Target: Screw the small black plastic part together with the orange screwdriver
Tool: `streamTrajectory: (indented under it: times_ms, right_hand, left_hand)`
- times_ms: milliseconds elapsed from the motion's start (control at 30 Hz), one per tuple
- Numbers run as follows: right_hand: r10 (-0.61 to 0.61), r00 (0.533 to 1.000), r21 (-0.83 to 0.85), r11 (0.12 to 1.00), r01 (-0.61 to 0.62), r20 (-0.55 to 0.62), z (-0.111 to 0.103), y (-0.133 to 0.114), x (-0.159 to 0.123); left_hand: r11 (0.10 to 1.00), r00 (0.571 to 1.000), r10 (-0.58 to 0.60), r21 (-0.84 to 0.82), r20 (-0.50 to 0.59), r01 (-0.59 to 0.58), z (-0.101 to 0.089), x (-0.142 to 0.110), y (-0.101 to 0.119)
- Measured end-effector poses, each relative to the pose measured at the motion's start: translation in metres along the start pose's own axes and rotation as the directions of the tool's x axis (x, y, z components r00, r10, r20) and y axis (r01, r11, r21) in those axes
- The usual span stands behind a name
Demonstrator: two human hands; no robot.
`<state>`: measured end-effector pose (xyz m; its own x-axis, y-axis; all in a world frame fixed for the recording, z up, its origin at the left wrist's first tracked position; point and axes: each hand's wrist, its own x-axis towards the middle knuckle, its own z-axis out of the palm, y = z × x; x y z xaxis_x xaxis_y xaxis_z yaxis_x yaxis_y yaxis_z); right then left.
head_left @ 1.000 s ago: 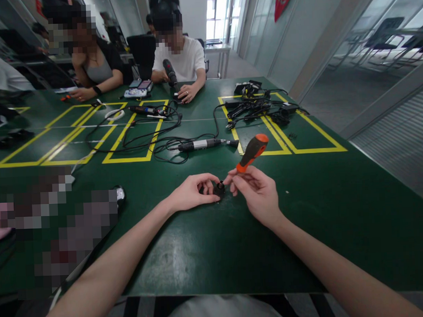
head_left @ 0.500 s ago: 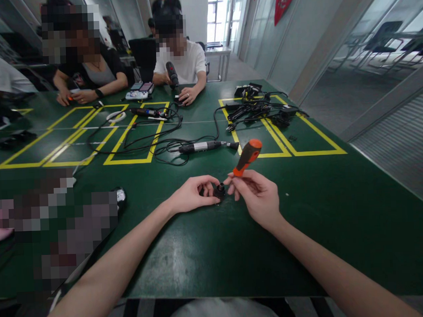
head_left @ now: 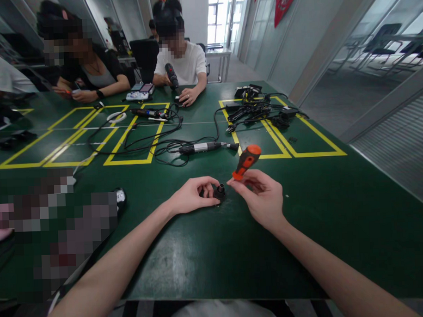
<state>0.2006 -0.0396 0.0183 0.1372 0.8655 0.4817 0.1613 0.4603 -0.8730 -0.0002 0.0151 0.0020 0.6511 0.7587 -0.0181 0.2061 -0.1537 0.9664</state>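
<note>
My left hand (head_left: 198,194) is closed round a small black cylindrical part (head_left: 219,192) that stands on the green table (head_left: 180,252), thumb in front and fingers behind. A narrower tube with an open top rises from this part. To its right, my right hand (head_left: 263,196) pinches a screwdriver (head_left: 247,162) near the lower end of its orange and dark grey handle. The handle leans up and to the right. The screwdriver's shaft is hidden by my fingers, which are slightly apart from the black part.
Beyond my hands lies a grey and black pen-shaped power tool (head_left: 204,147) with a looped cable. Tangled black cables (head_left: 261,110) lie at the back right, over yellow tape outlines. Across the table a person (head_left: 190,57) holds a drill (head_left: 171,75). Blurred items (head_left: 85,232) lie at left.
My right hand has shifted slightly right, away from the black part, and the screwdriver handle has rolled and tipped a little. My left hand stays in place.
</note>
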Motion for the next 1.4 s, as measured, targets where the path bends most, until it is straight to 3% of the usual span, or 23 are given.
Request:
streamTrajectory:
  times_ms: [200,467,867,1033,1267,1400]
  right_hand:
    - [0.015,0.993,0.064,0.998,-0.022,0.114,0.0025,0.0002,-0.0029]
    - [-0.104,0.992,-0.023,0.994,0.106,0.074,0.002,-0.0016,0.0003]
    - [0.078,0.991,0.113,0.99,-0.09,0.108,0.0015,0.0008,-0.0066]
    - [0.053,0.998,0.136,0.989,-0.055,0.022,0.0039,0.0014,-0.0048]
    - [0.044,0.999,0.077,0.996,-0.046,0.03,0.0002,0.0029,-0.0069]
    - [0.066,0.995,0.141,0.987,-0.077,0.077,0.0012,0.0024,-0.007]
  left_hand:
    - [1.0,1.0,0.01,0.023,0.001,-0.01,-0.0006,0.0006,-0.0009]
    - [1.0,1.0,-0.002,0.025,-0.005,0.002,0.0003,0.0006,0.0006]
    - [1.0,1.0,-0.004,0.0,-0.01,0.004,0.0032,-0.0026,0.001]
    - [1.0,1.0,-0.018,0.011,-0.007,0.018,0.003,-0.0036,0.0032]
    - [0.997,0.999,-0.047,0.054,-0.009,0.047,0.0022,-0.0045,0.0057]
    - [0.998,0.999,-0.034,0.049,-0.013,0.035,0.0017,-0.004,0.0062]
